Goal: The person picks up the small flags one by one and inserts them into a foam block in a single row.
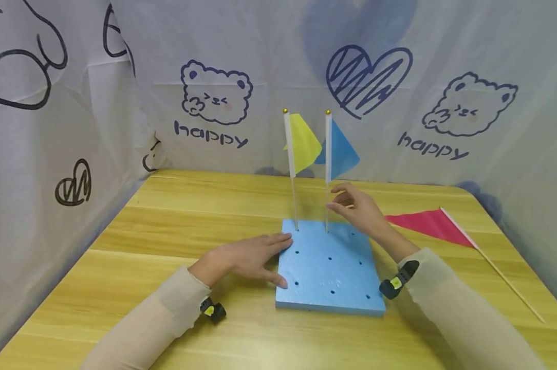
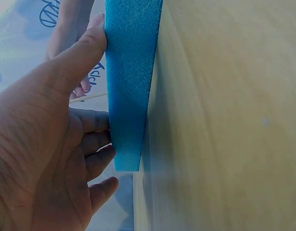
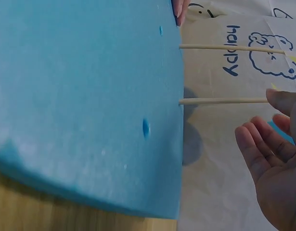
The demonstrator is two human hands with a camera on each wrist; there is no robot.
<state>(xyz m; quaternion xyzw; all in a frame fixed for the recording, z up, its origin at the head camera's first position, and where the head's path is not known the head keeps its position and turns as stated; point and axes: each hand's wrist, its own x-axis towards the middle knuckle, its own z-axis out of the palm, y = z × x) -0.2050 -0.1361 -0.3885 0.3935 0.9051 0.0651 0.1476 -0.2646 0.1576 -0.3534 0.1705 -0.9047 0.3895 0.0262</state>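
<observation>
A light blue foam board [image 1: 314, 275] with several small holes lies on the table. A yellow flag [image 1: 304, 145] stands upright in its back left hole, and a blue flag [image 1: 343, 154] stands in the back middle hole. My left hand [image 1: 253, 257] rests along the board's left edge, thumb and fingertips touching it, fingers fairly straight. Beside the blue flag's wooden stick [image 3: 225, 101] is my right hand [image 1: 359, 210]. Its thumb is at the stick, while the other fingers are bent loosely and stand apart from the thumb, not closed round the stick.
A red flag [image 1: 440, 226] on a wooden stick lies flat at the right of the wooden table [image 1: 158, 216]. White curtains [image 1: 278, 51] with drawn bears and hearts hang behind and at the sides. Both wrists carry black straps.
</observation>
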